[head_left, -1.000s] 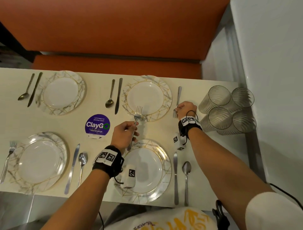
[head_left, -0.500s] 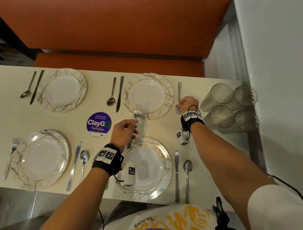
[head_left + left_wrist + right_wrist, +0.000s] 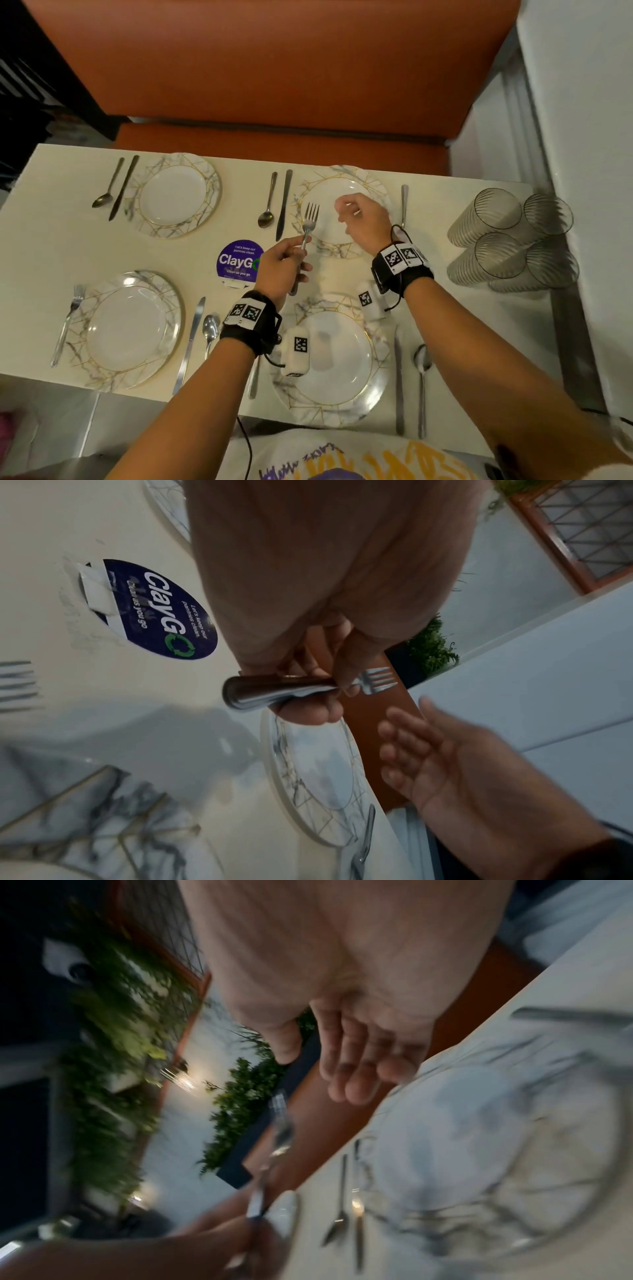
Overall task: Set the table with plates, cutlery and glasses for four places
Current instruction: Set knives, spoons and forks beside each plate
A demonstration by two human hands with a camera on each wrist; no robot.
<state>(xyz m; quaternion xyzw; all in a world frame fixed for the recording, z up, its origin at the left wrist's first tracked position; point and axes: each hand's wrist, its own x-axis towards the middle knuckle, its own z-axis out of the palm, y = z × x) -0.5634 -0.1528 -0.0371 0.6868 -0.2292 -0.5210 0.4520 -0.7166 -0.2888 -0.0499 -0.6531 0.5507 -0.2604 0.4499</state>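
The left hand (image 3: 279, 265) grips a fork (image 3: 307, 229) by its handle, tines pointing away, above the table (image 3: 41, 246) between the near and far right plates. The right hand (image 3: 364, 221) hangs empty with loose fingers over the far right plate (image 3: 310, 192). Four plates are laid, with three forks on the table, four knives and four spoons beside them. Four glasses (image 3: 510, 240) lie stacked on their sides at the right end. A round purple sticker (image 3: 238, 262) reads "ClayGo", "Clean as you go".
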